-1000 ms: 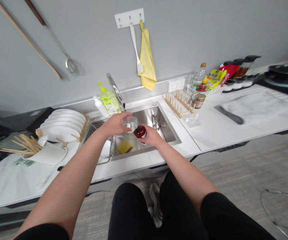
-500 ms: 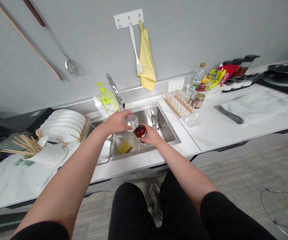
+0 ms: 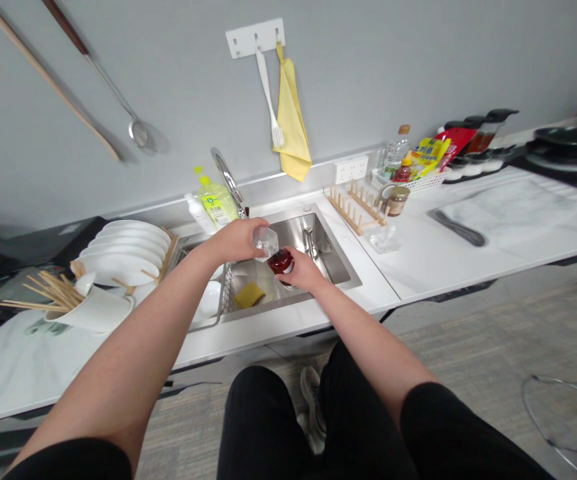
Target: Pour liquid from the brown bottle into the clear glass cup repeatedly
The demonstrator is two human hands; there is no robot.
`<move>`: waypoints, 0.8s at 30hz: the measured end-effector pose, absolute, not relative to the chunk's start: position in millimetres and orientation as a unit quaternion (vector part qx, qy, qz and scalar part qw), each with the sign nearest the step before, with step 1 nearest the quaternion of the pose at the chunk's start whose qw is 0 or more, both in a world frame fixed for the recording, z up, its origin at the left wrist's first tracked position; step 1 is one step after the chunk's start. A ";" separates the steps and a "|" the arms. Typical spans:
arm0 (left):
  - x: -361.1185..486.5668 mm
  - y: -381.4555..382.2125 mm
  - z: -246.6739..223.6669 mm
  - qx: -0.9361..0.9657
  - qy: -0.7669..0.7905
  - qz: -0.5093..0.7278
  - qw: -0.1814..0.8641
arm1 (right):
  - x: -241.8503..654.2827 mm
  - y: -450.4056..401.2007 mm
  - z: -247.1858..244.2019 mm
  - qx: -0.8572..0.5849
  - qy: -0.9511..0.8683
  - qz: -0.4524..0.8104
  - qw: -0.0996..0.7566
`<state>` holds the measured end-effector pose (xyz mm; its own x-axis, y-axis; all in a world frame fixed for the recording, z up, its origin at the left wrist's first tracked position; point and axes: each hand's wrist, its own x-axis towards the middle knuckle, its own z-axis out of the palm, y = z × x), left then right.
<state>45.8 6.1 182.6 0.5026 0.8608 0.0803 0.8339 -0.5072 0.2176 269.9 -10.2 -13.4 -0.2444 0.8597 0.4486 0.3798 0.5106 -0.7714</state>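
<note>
The right hand point(image 3: 299, 269) is gripping a dark red container point(image 3: 279, 262), its fingers curling around the side. Just beyond it, the left hand point(image 3: 241, 239) is closing partway round a clear glass point(image 3: 267, 243), thumb and fingers pinching its sides.

The container is showing a glossy, deep red body with a pale patch near the right hand, and it is hanging above the sink point(image 3: 341, 257). The glass is looking transparent and faceted, leaning close over the container's top; whether the two are touching, I cannot tell. Below them a yellow sponge point(image 3: 249, 295) is lying in the sink, and behind, the tap point(image 3: 227, 175) is arching up near the wall.

Compared with a second ago, the glass is sitting slightly farther right and higher in view, while the container is keeping nearly the same place and both hands are holding on.
</note>
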 end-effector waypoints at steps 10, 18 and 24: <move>47.2 7.0 185.0 0.867 0.490 0.071 0.064 | 270.0 -11.8 -10.5 -0.422 -0.739 0.270 0.450; 47.9 9.5 186.7 0.868 0.488 0.061 0.065 | 270.4 -12.9 -9.1 -0.427 -0.741 0.269 0.444; 49.4 10.3 188.7 0.872 0.484 0.050 0.056 | 270.2 -13.7 -8.2 -0.424 -0.743 0.267 0.444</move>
